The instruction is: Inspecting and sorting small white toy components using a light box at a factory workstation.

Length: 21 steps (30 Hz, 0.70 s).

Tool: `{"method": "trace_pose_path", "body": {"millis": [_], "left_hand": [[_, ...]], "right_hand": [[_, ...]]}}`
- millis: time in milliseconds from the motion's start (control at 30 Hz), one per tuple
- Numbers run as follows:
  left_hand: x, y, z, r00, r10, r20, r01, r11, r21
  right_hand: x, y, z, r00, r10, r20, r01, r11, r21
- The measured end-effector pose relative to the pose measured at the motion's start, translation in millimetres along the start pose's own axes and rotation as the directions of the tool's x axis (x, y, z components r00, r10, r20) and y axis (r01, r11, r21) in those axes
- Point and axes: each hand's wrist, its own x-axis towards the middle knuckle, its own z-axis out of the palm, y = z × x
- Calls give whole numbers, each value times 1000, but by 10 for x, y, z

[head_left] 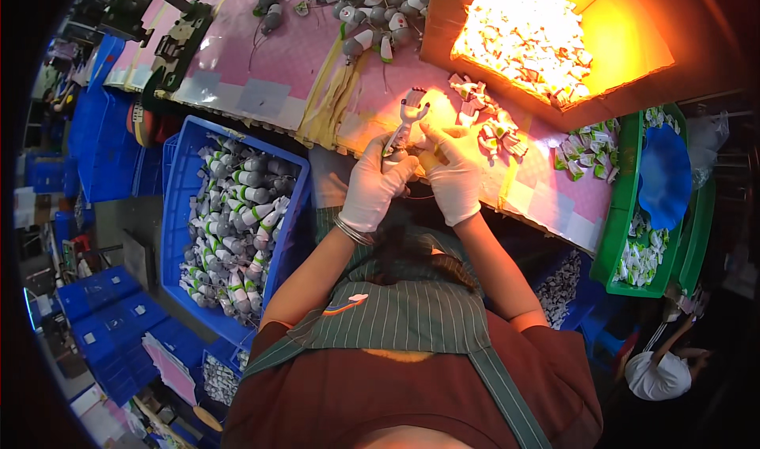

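Observation:
My left hand [370, 186], in a white glove, is closed around the grey lower end of a small toy piece [412, 115] with a pale, forked, hand-like top. The top points away from me. My right hand [454, 176], also gloved, meets the piece from the other side with bent fingers; its exact grip is partly hidden. Just beyond my right hand, two small heaps of white and dark-red striped pieces [500, 135] lie on the pink table [293, 53] under a bright light.
A cardboard box [633, 49] of small pieces glows at the far right. Grey-and-white toy parts [380, 13] are heaped at the back. A blue crate [297, 203] of similar parts stands left, green trays [606, 263] right. A metal fixture [180, 45] occupies the far left.

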Motion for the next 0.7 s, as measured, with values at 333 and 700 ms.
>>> {"method": "trace_pose_path", "body": {"millis": [333,700], "left_hand": [[-5,99,-69,1000,-13,-8,13,999,39],[99,-247,-163,940,332,74,-339,892,300]], "right_hand": [[65,-21,-35,973,135,185,-150,987,66],[122,-285,-138,778,391,492,-620,604,500]]}}
